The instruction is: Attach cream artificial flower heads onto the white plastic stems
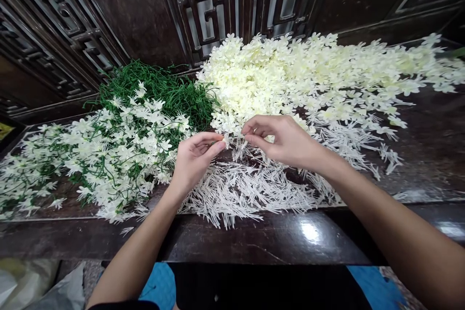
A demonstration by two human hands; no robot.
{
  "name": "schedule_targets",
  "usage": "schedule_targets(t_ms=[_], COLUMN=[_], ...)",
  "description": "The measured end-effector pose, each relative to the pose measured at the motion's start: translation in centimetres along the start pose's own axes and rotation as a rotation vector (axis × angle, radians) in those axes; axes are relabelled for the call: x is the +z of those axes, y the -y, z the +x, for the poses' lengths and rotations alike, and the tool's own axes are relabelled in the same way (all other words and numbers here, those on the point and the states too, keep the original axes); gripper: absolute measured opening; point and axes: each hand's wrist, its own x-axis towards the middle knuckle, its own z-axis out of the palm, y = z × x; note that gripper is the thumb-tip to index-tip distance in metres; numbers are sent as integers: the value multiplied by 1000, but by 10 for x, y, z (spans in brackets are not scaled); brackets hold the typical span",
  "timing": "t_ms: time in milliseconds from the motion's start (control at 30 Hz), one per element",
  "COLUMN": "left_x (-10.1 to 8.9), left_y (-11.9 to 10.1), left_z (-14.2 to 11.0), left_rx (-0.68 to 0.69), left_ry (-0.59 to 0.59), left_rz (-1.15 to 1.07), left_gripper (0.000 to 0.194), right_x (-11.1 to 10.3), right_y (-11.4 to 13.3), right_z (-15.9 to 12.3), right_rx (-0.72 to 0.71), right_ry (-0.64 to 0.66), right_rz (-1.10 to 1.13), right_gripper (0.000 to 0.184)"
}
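My left hand (198, 155) is closed in a pinch, with a small white artificial flower (225, 139) at its thumb and fingertips. Just to the right, my right hand (278, 138) also pinches, thumb against forefinger; whatever lies between those fingertips is too small to make out. The two hands nearly meet above a spread of thin white stamen pieces (250, 191). Behind the right hand is a big heap of loose cream-white petal blossoms (261, 72). Green plastic stems (156, 87) are piled beyond my left hand, and white flowers on green stems (119, 150) lie to its left.
Everything lies on a dark, glossy wooden bench (269, 240). A carved wooden backrest (214, 5) rises right behind the heaps. Below the front edge are a blue stool or mat (158, 286) and pale plastic bags (32, 281) at lower left.
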Motion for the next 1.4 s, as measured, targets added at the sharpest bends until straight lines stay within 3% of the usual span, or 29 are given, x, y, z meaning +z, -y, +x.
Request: schedule_targets(t_ms=[200,367,700,1200,1400], left_x=[-1,-1,-1,1,0], left_y=[-1,1,3,1,-1], left_z=[-1,0,-1,-1,-2], left_rx=[-44,-40,-32,21,39], left_ry=[-2,7,15,36,54], left_rz=[-9,-25,-81,-47,-55], left_gripper=[10,9,9,13,15], right_x=[-1,4,15,16,19], right_y=[14,17,19,16,15], right_z=[-3,-4,-7,-7,-7], right_rx=[-19,-39,-150,-152,-191], right_ry=[-94,-167,-199,-164,-214], right_rz=[315,419,302,255,201], right_gripper=[9,9,6,14,10])
